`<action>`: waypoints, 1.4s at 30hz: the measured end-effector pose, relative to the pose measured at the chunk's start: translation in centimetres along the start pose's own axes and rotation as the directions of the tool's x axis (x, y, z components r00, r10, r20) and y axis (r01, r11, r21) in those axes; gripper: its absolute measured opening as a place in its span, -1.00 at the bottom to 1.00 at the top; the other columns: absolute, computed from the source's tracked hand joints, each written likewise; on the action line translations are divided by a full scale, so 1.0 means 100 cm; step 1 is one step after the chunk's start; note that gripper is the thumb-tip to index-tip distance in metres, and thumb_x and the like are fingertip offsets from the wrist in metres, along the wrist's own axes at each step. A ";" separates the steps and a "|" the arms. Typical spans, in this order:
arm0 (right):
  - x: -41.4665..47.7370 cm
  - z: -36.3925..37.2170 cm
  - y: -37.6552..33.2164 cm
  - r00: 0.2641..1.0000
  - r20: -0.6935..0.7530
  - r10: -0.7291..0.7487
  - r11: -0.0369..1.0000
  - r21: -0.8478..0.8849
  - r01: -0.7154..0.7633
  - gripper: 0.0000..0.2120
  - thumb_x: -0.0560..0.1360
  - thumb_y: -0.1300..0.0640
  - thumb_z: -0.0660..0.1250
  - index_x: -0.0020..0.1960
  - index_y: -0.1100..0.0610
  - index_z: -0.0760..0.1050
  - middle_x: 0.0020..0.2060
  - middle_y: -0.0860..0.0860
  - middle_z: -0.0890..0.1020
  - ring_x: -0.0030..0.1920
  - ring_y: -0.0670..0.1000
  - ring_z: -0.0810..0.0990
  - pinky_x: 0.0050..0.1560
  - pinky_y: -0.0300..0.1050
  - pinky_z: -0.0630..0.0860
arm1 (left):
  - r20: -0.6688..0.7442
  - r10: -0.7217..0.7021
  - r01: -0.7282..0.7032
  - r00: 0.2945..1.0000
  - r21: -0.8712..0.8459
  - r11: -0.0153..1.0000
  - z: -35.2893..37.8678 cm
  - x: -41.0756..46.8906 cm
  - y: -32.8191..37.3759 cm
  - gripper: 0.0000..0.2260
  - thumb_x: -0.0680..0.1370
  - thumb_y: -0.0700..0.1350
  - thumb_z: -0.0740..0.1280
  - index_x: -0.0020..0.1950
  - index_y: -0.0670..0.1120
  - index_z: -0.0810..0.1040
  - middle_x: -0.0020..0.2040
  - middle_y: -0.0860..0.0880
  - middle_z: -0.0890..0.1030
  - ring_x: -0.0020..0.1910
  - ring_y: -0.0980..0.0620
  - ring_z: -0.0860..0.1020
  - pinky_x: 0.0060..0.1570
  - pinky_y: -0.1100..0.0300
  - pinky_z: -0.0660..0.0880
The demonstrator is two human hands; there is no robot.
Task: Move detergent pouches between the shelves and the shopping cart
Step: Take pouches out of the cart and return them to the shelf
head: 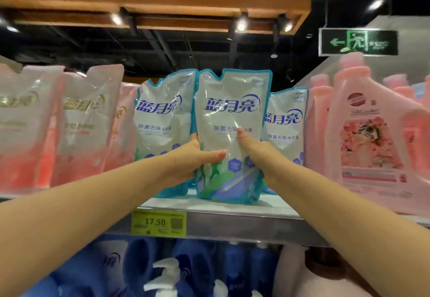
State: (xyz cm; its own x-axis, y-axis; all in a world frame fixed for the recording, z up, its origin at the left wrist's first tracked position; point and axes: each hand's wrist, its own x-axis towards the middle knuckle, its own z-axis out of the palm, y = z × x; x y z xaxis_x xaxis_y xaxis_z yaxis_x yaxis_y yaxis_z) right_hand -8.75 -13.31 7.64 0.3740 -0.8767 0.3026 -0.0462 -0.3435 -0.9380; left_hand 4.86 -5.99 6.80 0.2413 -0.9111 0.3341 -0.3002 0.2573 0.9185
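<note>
Head view: the blue-and-white soft plastic detergent pouch [232,115] is held upright at the front of the pale shelf [232,206], with the left grip [193,157] and right grip [258,154] each clasped round one side. Risk judged: the slick film could slip, and the neighbouring blue pouches [162,115] just beside it could be toppled by dragging.

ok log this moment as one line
object: blue-and-white plastic detergent pouch, upright at front of grey metal shelf | left hand: grips its left edge | right hand: grips its right edge
</note>
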 end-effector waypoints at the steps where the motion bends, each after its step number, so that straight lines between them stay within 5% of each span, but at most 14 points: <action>1: -0.003 -0.004 -0.001 1.000 0.022 0.013 1.000 -0.022 -0.012 -0.35 0.44 -0.28 0.27 0.29 0.21 0.39 -0.24 0.11 0.54 -0.26 0.03 0.48 -0.29 -0.15 0.38 | 0.002 -0.027 0.027 1.000 0.074 0.997 -0.002 -0.003 0.002 -0.43 0.46 -0.08 0.41 0.38 0.00 0.22 0.20 -0.04 0.55 0.12 -0.02 0.57 0.10 -0.01 0.54; 4: -0.014 -0.016 -0.002 0.997 0.078 -0.018 0.994 -0.108 0.027 -0.26 0.38 -0.21 0.40 0.41 0.07 0.21 0.06 0.06 0.57 0.06 0.08 0.55 0.05 0.01 0.49 | -0.058 -0.101 0.115 0.993 0.327 0.938 -0.005 -0.018 0.009 -0.38 0.45 0.07 0.40 0.41 0.01 0.19 0.28 0.02 0.47 0.16 -0.02 0.49 0.11 -0.04 0.51; 7: -0.027 -0.016 0.002 0.989 0.116 -0.088 0.955 -0.271 0.117 -0.03 0.37 -0.01 0.49 0.50 0.01 -0.14 0.16 -0.01 0.50 0.11 0.04 0.48 0.02 -0.01 0.44 | -0.122 -0.033 0.091 0.992 0.509 0.856 -0.006 -0.038 0.010 -0.20 0.47 0.08 0.37 0.50 0.18 -0.13 0.33 0.03 0.36 0.10 -0.07 0.52 -0.06 0.01 0.58; 10: -0.028 -0.005 0.005 0.993 0.101 -0.062 0.928 -0.361 0.095 0.10 0.35 0.08 0.51 0.49 -0.08 -0.32 0.20 0.02 0.44 0.17 0.12 0.49 0.02 0.09 0.57 | -0.086 -0.018 0.069 0.996 0.648 0.758 0.001 -0.055 0.008 -0.10 0.46 0.11 0.35 0.43 0.28 -0.36 0.14 0.02 0.34 0.01 -0.03 0.58 -0.06 0.04 0.59; 12: -0.025 0.000 0.003 0.996 0.083 -0.036 0.943 -0.327 0.062 0.12 0.35 0.11 0.51 0.48 -0.11 -0.34 0.24 0.06 0.43 0.18 0.17 0.50 0.06 0.19 0.56 | -0.085 -0.018 0.077 0.996 0.756 0.650 0.007 -0.055 0.009 -0.10 0.48 0.14 0.31 0.45 0.19 -0.39 0.03 0.06 0.37 -0.10 0.08 0.55 -0.15 0.21 0.55; 15: -0.021 0.005 0.002 0.995 0.092 -0.047 0.950 -0.305 0.073 0.12 0.36 0.11 0.51 0.48 -0.11 -0.35 0.25 0.04 0.42 0.18 0.15 0.51 0.08 0.19 0.56 | -0.097 -0.015 0.086 0.995 0.782 0.618 0.013 -0.052 0.015 -0.12 0.51 0.14 0.27 0.46 0.09 -0.41 0.08 0.03 0.33 -0.22 0.16 0.45 -0.32 0.45 0.41; 21: -0.011 0.011 0.004 0.996 0.090 -0.008 0.957 -0.290 0.034 0.10 0.36 0.14 0.50 0.49 -0.10 -0.31 0.28 0.04 0.39 0.22 0.15 0.47 0.11 0.19 0.55 | -0.090 -0.049 0.100 0.995 0.749 0.655 0.006 -0.043 0.010 -0.09 0.49 0.02 0.31 0.46 0.08 -0.42 -0.11 -0.01 0.47 -0.18 0.06 0.54 -0.12 0.24 0.48; 31: -0.006 0.011 0.006 0.999 0.049 -0.025 0.947 -0.319 0.039 0.08 0.34 0.11 0.52 0.50 -0.08 -0.25 0.23 0.03 0.45 0.18 0.12 0.48 0.10 0.08 0.54 | -0.114 -0.046 0.118 0.992 0.776 0.620 0.007 -0.051 0.010 -0.21 0.53 0.05 0.27 0.51 0.10 -0.26 -0.25 0.03 0.27 -0.41 0.13 0.30 -0.67 0.47 0.24; 34: -0.012 0.008 0.003 0.997 0.014 -0.078 0.905 -0.418 0.077 0.13 0.31 0.03 0.54 0.52 -0.02 -0.26 0.33 0.08 0.38 0.29 0.13 0.41 0.23 0.06 0.44 | -0.044 -0.045 0.063 0.998 0.648 0.759 0.001 -0.050 0.008 -0.22 0.51 -0.02 0.32 0.50 0.20 -0.18 -0.16 0.04 0.32 -0.34 0.12 0.35 -0.40 0.39 0.50; 35: -0.015 0.008 0.001 0.992 -0.014 -0.126 0.890 -0.444 0.107 0.14 0.30 0.02 0.54 0.52 0.00 -0.27 0.41 0.09 0.28 0.37 0.14 0.33 0.33 0.07 0.36 | -0.031 -0.039 0.050 0.999 0.619 0.784 -0.005 -0.052 0.007 -0.23 0.50 -0.05 0.34 0.51 0.19 -0.12 -0.07 0.04 0.39 -0.22 0.10 0.44 -0.02 0.05 0.42; 36: -0.020 0.008 -0.001 0.981 -0.044 -0.187 0.872 -0.467 0.145 0.15 0.31 0.01 0.54 0.52 0.01 -0.28 0.45 0.10 0.17 0.42 0.14 0.24 0.40 0.07 0.26 | -0.025 -0.024 0.034 0.999 0.611 0.791 -0.010 -0.054 0.007 -0.24 0.50 -0.06 0.35 0.52 0.18 -0.08 0.05 0.03 0.43 -0.04 0.06 0.50 0.12 0.34 0.47; 37: -0.025 0.009 -0.004 0.963 -0.071 -0.259 0.850 -0.489 0.193 0.13 0.32 0.00 0.53 0.52 0.01 -0.27 0.47 0.10 0.10 0.46 0.13 0.16 0.44 0.07 0.19 | -0.029 0.006 0.014 1.000 0.627 0.779 -0.017 -0.056 0.007 -0.27 0.49 -0.07 0.36 0.52 0.15 -0.01 0.14 0.01 0.44 0.13 0.02 0.49 0.21 0.23 0.45; 42: -0.051 0.027 -0.013 0.816 -0.055 -0.575 0.666 -0.610 0.428 -0.09 0.40 0.06 0.45 0.52 -0.05 -0.09 0.43 0.03 0.12 0.44 0.05 0.13 0.41 -0.04 0.13 | -0.168 0.322 -0.084 0.932 0.762 0.642 -0.060 -0.063 0.009 -0.41 0.50 -0.24 0.30 0.48 0.04 0.21 0.36 -0.08 0.40 0.21 -0.06 0.47 0.23 0.16 0.37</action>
State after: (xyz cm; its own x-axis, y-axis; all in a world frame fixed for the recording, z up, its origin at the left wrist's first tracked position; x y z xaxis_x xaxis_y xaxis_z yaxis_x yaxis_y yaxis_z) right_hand -8.07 -7.48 6.82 0.2811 -0.5366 0.7956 -0.4357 -0.8101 -0.3924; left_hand 8.57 1.92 6.79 0.2835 -0.7116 0.6428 -0.9164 -0.0035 0.4003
